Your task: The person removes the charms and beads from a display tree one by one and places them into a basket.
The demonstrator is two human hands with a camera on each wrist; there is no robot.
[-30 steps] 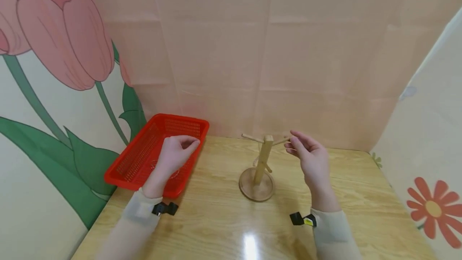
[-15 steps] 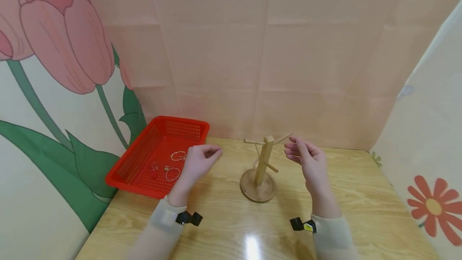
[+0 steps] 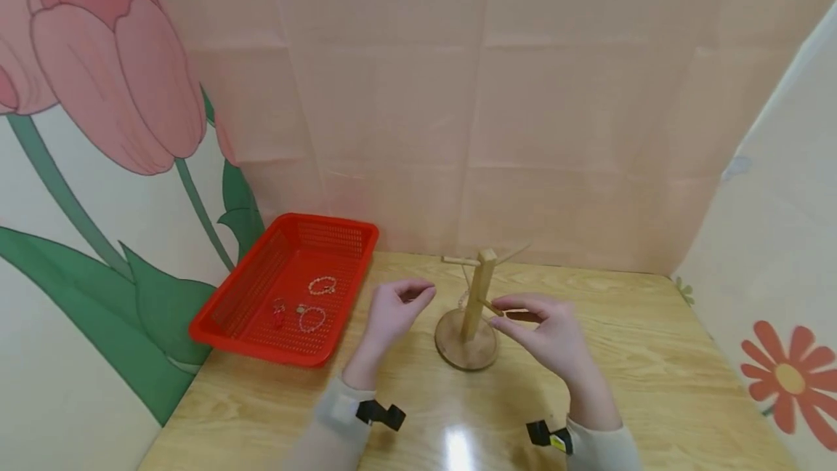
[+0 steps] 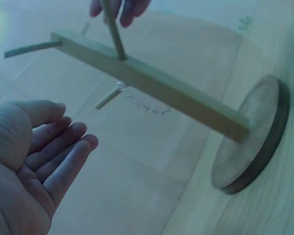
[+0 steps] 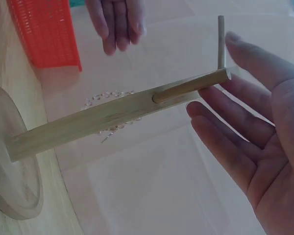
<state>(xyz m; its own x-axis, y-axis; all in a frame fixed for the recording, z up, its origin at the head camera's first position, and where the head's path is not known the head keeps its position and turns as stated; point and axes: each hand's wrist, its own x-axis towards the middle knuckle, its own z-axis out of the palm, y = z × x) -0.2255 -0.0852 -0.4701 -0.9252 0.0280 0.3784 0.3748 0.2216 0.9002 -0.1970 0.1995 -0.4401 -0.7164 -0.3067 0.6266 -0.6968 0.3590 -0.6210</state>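
A wooden peg stand (image 3: 481,289) rises from a round base (image 3: 451,340) on the table. Thumb and fingertips of my right hand (image 3: 552,333) are spread around the end of its lower front peg (image 5: 191,85); in the right wrist view the thumb stands apart from the fingers. To the left of the stand hovers my left hand (image 3: 394,311), loosely bent and holding nothing. A clear beaded bracelet (image 4: 147,106) hangs on a lower peg at the back, partly hidden by the post in the right wrist view.
Left of the stand sits a red plastic basket (image 3: 349,311). Inside lie two beaded bracelets, one further back (image 3: 322,286) and one nearer (image 3: 312,319), plus a small red trinket (image 3: 279,315). A pink cloth (image 3: 392,129) hangs behind the table.
My left hand has moved right, from over the basket to beside the stand. My right hand has dropped from the upper right peg to the lower front one. The stand has turned slightly.
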